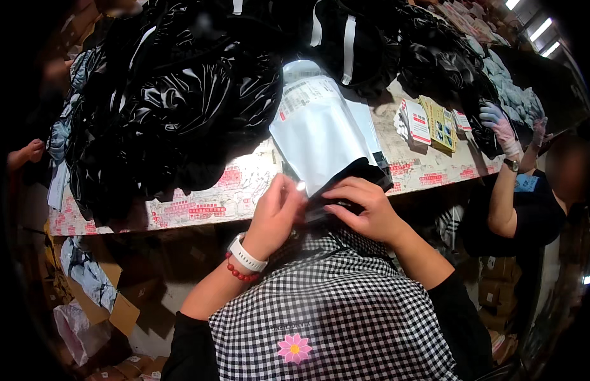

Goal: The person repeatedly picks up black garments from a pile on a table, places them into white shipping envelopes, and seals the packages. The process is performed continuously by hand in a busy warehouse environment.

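A white plastic mailing bag (323, 131) lies on the worktable in front of me, its black inner side showing at the end nearest me. A printed label is on its far part. My right hand (364, 205) has fingers and thumb on the black edge of the bag's near end. At the near left corner is my left hand (278, 205), its fingers drawn together and blurred, so I cannot tell whether they grip the edge. More mailing bags (359, 116) lie partly hidden beneath this one.
Glossy black garments (180, 100) are heaped along the table (257, 195). Stacks of printed cards (416, 121) lie to the right. A gloved co-worker (500, 128) stands at the right end; another person's hand (34, 150) shows at far left. An open carton (97, 285) sits below.
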Available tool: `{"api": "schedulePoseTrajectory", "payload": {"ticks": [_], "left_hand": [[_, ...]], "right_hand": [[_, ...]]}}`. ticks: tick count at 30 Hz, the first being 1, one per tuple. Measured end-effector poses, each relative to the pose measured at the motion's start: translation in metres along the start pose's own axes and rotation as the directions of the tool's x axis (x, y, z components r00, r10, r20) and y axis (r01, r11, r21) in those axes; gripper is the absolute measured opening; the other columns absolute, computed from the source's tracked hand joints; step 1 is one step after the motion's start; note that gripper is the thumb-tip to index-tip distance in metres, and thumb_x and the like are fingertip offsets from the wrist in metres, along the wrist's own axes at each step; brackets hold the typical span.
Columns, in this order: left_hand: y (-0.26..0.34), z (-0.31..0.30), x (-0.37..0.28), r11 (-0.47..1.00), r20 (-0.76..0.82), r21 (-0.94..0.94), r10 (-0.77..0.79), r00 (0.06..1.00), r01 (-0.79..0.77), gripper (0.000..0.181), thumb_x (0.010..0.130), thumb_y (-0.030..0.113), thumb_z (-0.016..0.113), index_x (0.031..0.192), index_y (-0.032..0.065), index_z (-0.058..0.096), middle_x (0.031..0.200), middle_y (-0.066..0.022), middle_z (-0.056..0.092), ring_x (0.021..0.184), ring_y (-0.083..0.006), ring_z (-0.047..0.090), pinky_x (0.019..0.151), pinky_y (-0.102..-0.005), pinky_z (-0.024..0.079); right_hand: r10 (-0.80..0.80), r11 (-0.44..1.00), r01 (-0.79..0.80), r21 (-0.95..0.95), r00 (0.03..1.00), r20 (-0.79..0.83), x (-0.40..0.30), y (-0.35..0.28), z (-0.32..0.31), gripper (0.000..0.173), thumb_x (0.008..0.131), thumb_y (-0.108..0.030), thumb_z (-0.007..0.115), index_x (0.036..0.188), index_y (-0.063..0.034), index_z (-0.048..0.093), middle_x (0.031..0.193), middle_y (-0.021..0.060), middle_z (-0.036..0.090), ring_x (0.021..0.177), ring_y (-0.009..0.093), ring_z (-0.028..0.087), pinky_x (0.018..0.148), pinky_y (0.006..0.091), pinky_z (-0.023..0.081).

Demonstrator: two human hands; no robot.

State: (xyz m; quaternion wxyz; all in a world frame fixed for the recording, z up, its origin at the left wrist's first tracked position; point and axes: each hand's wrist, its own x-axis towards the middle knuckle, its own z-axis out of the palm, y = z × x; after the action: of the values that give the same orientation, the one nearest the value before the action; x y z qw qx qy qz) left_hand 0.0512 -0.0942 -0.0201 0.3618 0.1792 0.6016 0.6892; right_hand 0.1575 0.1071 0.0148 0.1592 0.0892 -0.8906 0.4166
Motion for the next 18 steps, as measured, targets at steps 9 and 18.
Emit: {"api": "schedulePoseTrajectory", "payload": {"ticks": [9, 18], "left_hand": [[0.005, 0.002, 0.000, 0.993, -0.074, 0.041, 0.111, 0.991, -0.108, 0.016, 0.102, 0.003, 0.059, 0.096, 0.0052, 0.045, 0.074, -0.0013, 0.058, 0.056, -0.0088, 0.060, 0.051, -0.0232, 0.050], [0.013, -0.059, -0.034, 0.995, -0.014, -0.018, 0.094, 0.995, -0.094, 0.011, 0.107, 0.008, 0.053, 0.114, 0.0043, 0.046, 0.081, -0.0068, 0.065, 0.067, -0.0110, 0.063, 0.062, -0.0252, 0.054]], "right_hand": [[0.033, 0.955, -0.092, 0.281, 0.978, 0.207, -0.012, -0.010, -0.002, 0.014, 0.083, -0.002, 0.082, 0.091, -0.0005, 0.070, 0.081, 0.0072, 0.066, 0.070, 0.018, 0.060, 0.062, 0.0307, 0.047], [0.837, -0.008, -0.414, -0.910, 0.496, -0.233, -0.246, 0.106, -0.116, 0.024, 0.081, -0.002, 0.074, 0.105, -0.0044, 0.072, 0.090, 0.0139, 0.075, 0.084, 0.032, 0.074, 0.069, 0.0425, 0.056]]}}
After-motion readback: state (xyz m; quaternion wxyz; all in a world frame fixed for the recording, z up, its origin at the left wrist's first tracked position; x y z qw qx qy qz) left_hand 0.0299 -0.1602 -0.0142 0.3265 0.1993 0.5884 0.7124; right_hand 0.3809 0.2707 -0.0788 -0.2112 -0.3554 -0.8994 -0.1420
